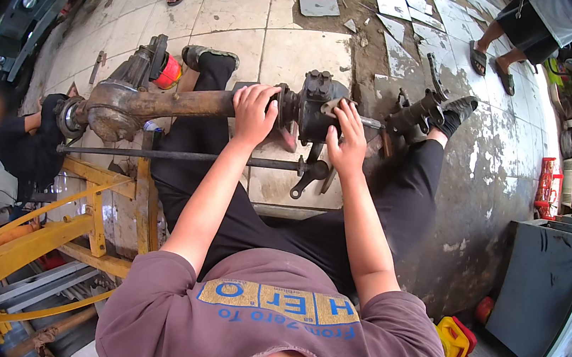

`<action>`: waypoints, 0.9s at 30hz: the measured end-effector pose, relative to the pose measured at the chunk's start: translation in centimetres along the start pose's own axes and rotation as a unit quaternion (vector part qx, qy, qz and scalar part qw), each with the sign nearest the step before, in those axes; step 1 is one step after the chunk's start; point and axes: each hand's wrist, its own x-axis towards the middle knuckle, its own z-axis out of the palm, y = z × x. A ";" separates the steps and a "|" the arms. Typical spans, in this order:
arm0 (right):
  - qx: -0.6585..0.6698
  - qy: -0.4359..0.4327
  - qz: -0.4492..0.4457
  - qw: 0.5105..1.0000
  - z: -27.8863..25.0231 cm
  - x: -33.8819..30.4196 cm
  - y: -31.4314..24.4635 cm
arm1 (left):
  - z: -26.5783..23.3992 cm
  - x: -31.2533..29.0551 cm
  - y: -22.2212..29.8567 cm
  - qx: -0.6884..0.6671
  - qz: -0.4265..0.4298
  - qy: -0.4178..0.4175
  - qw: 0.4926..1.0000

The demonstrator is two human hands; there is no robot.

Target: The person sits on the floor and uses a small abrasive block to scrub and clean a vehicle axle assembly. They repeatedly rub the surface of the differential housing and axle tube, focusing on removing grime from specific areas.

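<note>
Rusty axle (167, 103) gripped by both hands, left hand (253, 112), right hand (347, 137)

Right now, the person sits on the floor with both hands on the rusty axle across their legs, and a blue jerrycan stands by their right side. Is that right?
Almost. In the head view the left hand and right hand do rest on the rusty axle across the legs, but the jerrycan on the right is yellow with a red one behind it, not blue.

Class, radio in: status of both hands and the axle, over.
Left hand grips rusty axle. Right hand on dark gear housing. Long rod beneath, yellow stand to the left.
</note>
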 end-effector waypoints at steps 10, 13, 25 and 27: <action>-0.038 0.006 0.003 0.999 0.4 0.2 0.8 | 0.1 0.2 0.0 -0.004 0.008 0.006 1.000; -0.006 -0.003 0.033 0.999 0.3 1.7 1.0 | 0.0 0.6 0.0 -0.012 0.001 0.006 1.000; 0.009 0.003 -0.020 1.000 -0.1 -0.1 0.5 | 0.0 0.1 0.5 -0.007 -0.003 -0.001 1.000; 0.015 0.010 -0.017 1.000 0.3 -0.5 0.1 | 0.0 0.0 0.2 0.001 0.006 0.006 1.000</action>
